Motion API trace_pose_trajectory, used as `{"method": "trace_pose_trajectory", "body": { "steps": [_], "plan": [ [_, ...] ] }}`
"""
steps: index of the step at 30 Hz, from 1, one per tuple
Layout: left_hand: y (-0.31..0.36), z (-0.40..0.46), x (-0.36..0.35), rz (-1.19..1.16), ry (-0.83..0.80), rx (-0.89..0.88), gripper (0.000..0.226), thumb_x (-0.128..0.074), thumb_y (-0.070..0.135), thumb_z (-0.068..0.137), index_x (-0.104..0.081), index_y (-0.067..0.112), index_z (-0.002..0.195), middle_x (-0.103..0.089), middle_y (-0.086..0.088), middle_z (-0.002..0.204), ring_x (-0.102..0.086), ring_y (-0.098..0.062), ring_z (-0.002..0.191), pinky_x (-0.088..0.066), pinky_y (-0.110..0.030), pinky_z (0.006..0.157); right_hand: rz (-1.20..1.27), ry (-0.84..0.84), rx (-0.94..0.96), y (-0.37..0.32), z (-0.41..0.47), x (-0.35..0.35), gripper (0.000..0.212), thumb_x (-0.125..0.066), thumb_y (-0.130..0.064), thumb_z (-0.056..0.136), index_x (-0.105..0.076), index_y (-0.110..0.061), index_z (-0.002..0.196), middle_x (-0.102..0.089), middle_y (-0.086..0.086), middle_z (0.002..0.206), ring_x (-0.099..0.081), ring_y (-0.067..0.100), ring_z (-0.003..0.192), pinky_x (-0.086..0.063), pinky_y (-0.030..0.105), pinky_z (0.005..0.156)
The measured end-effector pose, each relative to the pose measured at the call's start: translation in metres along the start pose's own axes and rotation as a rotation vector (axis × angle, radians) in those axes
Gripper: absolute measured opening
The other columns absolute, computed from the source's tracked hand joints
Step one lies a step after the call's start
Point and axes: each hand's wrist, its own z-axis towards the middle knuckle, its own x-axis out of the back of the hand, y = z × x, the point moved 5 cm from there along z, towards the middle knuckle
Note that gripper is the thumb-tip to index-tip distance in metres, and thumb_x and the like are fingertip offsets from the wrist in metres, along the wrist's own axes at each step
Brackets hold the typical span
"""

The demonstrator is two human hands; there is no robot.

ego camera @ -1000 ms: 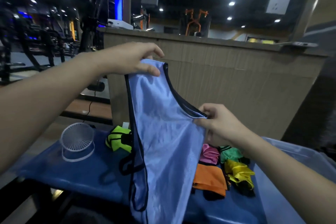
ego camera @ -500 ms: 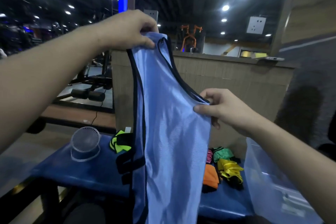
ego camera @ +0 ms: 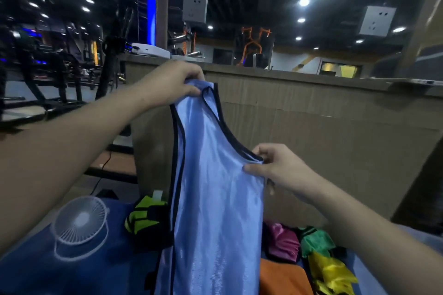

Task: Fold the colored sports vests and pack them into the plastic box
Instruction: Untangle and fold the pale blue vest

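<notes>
A light blue sports vest [ego camera: 215,199] with black trim hangs upright in front of me. My left hand [ego camera: 172,82] pinches its upper shoulder strap, raised high. Lower and to the right, my right hand [ego camera: 273,165] pinches the vest's neckline edge. Behind the vest, on the blue table [ego camera: 103,270], lie crumpled vests: a neon yellow-green one [ego camera: 143,215], a magenta one [ego camera: 282,242], a green one [ego camera: 314,239], a yellow one [ego camera: 333,275] and an orange one [ego camera: 280,280]. A pale edge of the plastic box [ego camera: 429,237] shows at the far right, behind my right forearm.
A small white desk fan [ego camera: 80,223] lies on the table's left part. A wooden counter wall [ego camera: 335,132] rises right behind the table. Gym machines [ego camera: 48,67] fill the dark room at the left.
My view has dropped, so the table and vests show more. Both hands keep their grip on the blue vest; the left hand stays raised above the right.
</notes>
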Motion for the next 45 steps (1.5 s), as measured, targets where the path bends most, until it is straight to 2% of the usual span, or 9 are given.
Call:
{"method": "trace_pose_trajectory", "body": {
  "steps": [4, 7, 12, 16, 24, 30, 35, 40, 45],
  "plan": [
    [-0.032, 0.038, -0.051, -0.05, -0.017, 0.006, 0.011, -0.073, 0.012, 0.087, -0.071, 0.019, 0.094, -0.07, 0.004, 0.092, -0.064, -0.012, 0.089, -0.045, -0.025, 0.071, 0.041, 0.0, -0.076, 0.051, 0.052, -0.008, 0.021, -0.075, -0.01, 0.088, -0.06, 0.005, 0.091, -0.069, 0.005, 0.068, -0.064, 0.036, 0.055, -0.057, 0.048, 0.054],
    [-0.048, 0.049, -0.084, -0.098, -0.041, 0.007, 0.011, -0.072, 0.011, 0.089, -0.07, 0.02, 0.095, -0.07, 0.007, 0.093, -0.064, -0.009, 0.089, -0.047, -0.025, 0.072, 0.07, 0.024, -0.123, 0.085, 0.078, -0.012, 0.019, -0.074, -0.003, 0.088, -0.059, 0.008, 0.091, -0.065, 0.003, 0.067, -0.065, 0.03, 0.054, -0.058, 0.038, 0.051],
    [-0.064, 0.044, -0.12, -0.105, -0.085, 0.02, 0.009, -0.071, 0.014, 0.09, -0.07, 0.02, 0.097, -0.07, 0.007, 0.096, -0.063, -0.009, 0.091, -0.047, -0.03, 0.079, 0.12, 0.048, -0.162, 0.122, 0.091, -0.02, 0.014, -0.071, 0.004, 0.087, -0.059, 0.01, 0.088, -0.063, 0.003, 0.067, -0.066, 0.023, 0.065, -0.062, 0.042, 0.066],
    [-0.065, 0.021, -0.133, -0.131, -0.09, 0.006, 0.008, -0.071, 0.016, 0.09, -0.07, 0.02, 0.097, -0.07, 0.008, 0.093, -0.063, -0.008, 0.09, -0.044, -0.022, 0.073, 0.096, 0.044, -0.181, 0.139, 0.078, -0.032, 0.008, -0.069, 0.004, 0.087, -0.062, 0.006, 0.089, -0.064, 0.004, 0.071, -0.066, 0.018, 0.069, -0.061, 0.04, 0.071],
    [-0.039, -0.057, -0.143, -0.202, -0.139, -0.038, 0.009, -0.069, 0.015, 0.092, -0.069, 0.023, 0.097, -0.068, 0.015, 0.086, -0.06, 0.006, 0.081, -0.04, -0.017, 0.065, -0.074, 0.008, -0.167, 0.157, 0.03, -0.055, 0.012, -0.072, 0.001, 0.08, -0.061, 0.0, 0.084, -0.059, 0.0, 0.066, -0.055, 0.009, 0.058, -0.045, 0.024, 0.058],
    [-0.015, -0.127, -0.158, -0.211, -0.206, -0.151, 0.013, -0.069, 0.009, 0.09, -0.07, 0.019, 0.098, -0.07, 0.012, 0.092, -0.059, 0.005, 0.084, -0.041, -0.01, 0.074, -0.123, -0.045, -0.146, 0.184, -0.017, -0.077, 0.018, -0.076, 0.002, 0.073, -0.065, -0.008, 0.083, -0.066, 0.007, 0.077, -0.056, 0.01, 0.074, -0.046, 0.033, 0.068],
    [-0.015, -0.197, -0.203, -0.235, -0.334, -0.232, 0.01, -0.067, 0.013, 0.09, -0.067, 0.019, 0.098, -0.065, 0.012, 0.098, -0.059, -0.005, 0.092, -0.045, -0.026, 0.083, -0.245, -0.124, -0.087, 0.201, -0.055, -0.107, 0.03, -0.079, -0.003, 0.071, -0.06, -0.026, 0.075, -0.063, -0.008, 0.072, -0.055, 0.003, 0.068, -0.047, 0.034, 0.066],
    [-0.014, -0.248, -0.242, -0.264, -0.457, -0.233, 0.008, -0.064, 0.022, 0.094, -0.065, 0.024, 0.102, -0.062, 0.014, 0.101, -0.057, -0.002, 0.095, -0.047, -0.032, 0.083, -0.325, -0.158, -0.087, 0.21, -0.077, -0.129, 0.023, -0.073, 0.0, 0.07, -0.062, -0.018, 0.078, -0.061, -0.008, 0.073, -0.054, 0.0, 0.065, -0.046, 0.029, 0.066],
    [-0.009, -0.283, -0.268, -0.275, -0.66, -0.262, 0.013, -0.061, 0.02, 0.094, -0.065, 0.029, 0.103, -0.056, 0.016, 0.108, -0.049, 0.011, 0.088, -0.036, -0.011, 0.072, -0.347, -0.198, -0.017, 0.214, -0.09, -0.14, 0.022, -0.078, -0.002, 0.071, -0.063, -0.015, 0.082, -0.058, -0.004, 0.085, -0.056, 0.003, 0.079, -0.043, 0.018, 0.071]
  ]
}}
